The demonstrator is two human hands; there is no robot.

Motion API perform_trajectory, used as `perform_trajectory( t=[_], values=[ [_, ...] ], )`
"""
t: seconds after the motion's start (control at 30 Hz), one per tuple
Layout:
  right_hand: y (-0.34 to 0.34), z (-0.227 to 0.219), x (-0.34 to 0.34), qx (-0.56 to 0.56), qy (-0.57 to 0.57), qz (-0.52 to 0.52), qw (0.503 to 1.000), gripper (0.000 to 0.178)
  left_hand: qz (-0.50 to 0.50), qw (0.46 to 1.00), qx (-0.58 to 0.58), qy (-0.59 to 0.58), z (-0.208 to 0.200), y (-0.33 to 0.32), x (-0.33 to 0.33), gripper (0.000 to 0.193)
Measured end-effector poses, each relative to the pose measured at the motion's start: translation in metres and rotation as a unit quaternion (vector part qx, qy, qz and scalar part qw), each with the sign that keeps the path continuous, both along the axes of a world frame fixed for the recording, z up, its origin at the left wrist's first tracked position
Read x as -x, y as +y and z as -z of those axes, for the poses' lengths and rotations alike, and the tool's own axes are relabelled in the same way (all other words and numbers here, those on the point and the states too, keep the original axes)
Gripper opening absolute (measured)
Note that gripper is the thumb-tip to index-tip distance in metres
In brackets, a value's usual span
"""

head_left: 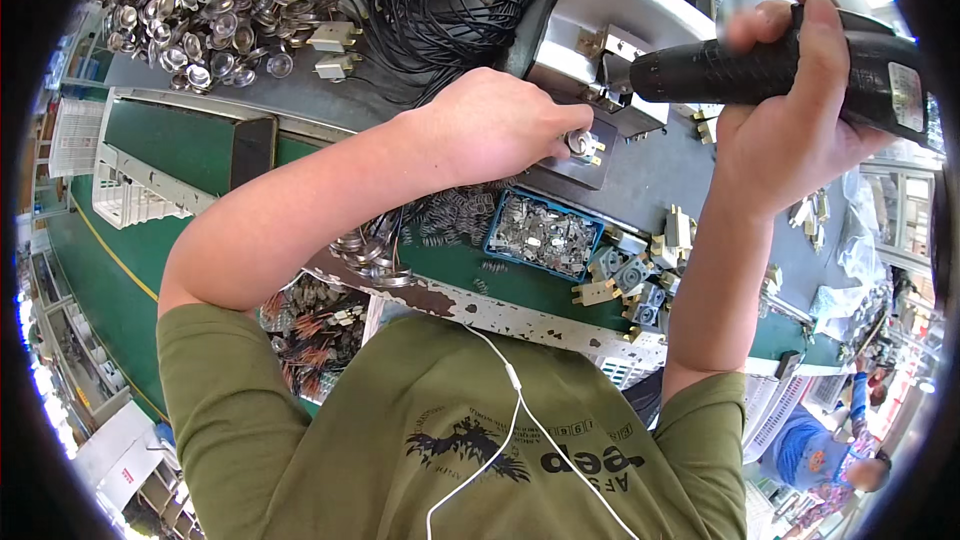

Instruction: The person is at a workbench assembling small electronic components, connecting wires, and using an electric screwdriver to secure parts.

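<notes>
My left hand [495, 125] is closed, thumb and fingertips pinching a small round metal part with brass tabs [582, 146] over a dark metal plate [600, 168]. My right hand [790, 130] is wrapped round a black power screwdriver [700, 70], held level at the upper right. Its nose points left, at a metal fixture [615, 45] with a block on it; whether they touch I cannot tell. Just nearer than the plate stands a blue tray [490, 243] heaped with small metal clips. Small coiled springs [455, 215] lie beside it.
Shiny metal cups [210, 25] pile up at the far left, next to black wires [440, 20] and white connector blocks [335, 37]. Square switch-like parts [630, 275] crowd the bench's near right. The bench's chipped white edge [480, 315] runs before me. Another person [815, 450] is at the far right.
</notes>
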State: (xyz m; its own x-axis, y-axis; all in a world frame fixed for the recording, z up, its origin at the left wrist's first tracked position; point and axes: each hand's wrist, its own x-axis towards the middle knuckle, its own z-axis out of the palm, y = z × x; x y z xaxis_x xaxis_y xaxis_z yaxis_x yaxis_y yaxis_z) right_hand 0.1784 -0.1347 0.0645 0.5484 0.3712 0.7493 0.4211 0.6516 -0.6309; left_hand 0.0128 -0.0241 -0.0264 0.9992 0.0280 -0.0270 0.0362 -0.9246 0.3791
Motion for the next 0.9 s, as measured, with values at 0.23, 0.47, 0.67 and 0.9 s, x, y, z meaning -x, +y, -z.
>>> perform_trajectory(
  t=[0.23,0.47,0.67,0.9],
  values=[
    [0.005,0.004,0.0,0.01,-0.027,0.005,1.0,0.045,-0.003,1.0,-0.016,0.026,-0.003,0.0,-0.001,0.028],
    [-0.003,-0.003,0.022,0.019,-0.028,0.046,0.998,0.032,0.003,1.0,-0.021,0.006,0.002,0.0,0.0,0.03],
    [-0.022,-0.004,0.045,0.05,0.006,0.091,0.995,0.014,0.002,0.999,-0.009,-0.051,0.012,0.001,0.006,0.029],
    [-0.016,0.013,0.034,0.044,0.007,0.05,0.998,0.013,-0.003,1.0,-0.016,-0.015,0.003,0.002,0.001,0.028]
  ],
)
